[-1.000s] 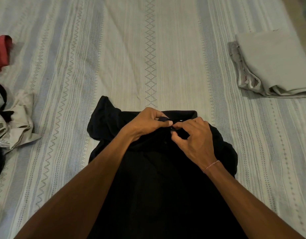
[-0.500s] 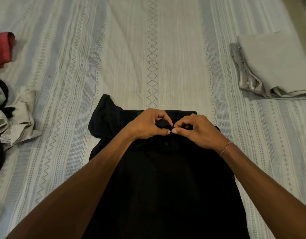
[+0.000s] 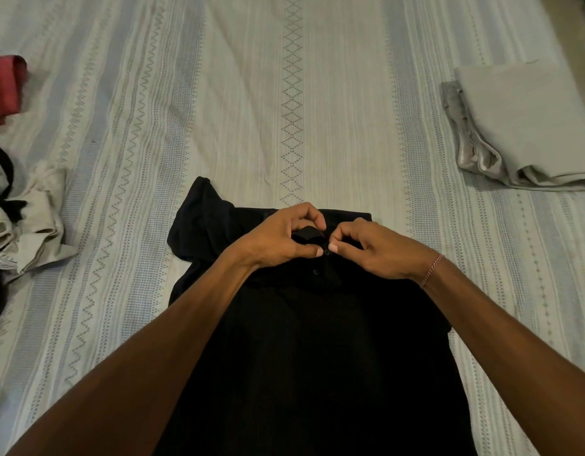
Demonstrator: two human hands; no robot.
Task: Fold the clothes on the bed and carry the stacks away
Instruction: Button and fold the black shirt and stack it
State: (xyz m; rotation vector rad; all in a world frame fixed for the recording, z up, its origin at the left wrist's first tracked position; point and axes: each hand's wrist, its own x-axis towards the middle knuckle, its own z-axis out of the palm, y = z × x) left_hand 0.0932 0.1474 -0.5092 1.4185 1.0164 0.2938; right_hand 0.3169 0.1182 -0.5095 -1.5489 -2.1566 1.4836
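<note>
A black shirt [image 3: 311,350] is laid flat on a striped bed sheet [image 3: 284,93], its collar placket pinched by the left hand [image 3: 278,241] and right hand [image 3: 380,250]. Folded grey clothes [image 3: 528,126] are seen at two o'clock, unfolded garments [image 3: 24,225] at nine.

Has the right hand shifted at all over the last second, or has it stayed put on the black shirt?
Yes. The right hand has turned and slid up toward the black shirt collar, its wrist swinging out toward the folded grey stack.

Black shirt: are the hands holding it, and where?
Yes. Both the left hand and right hand pinch the black shirt at its buttoned collar placket.
</note>
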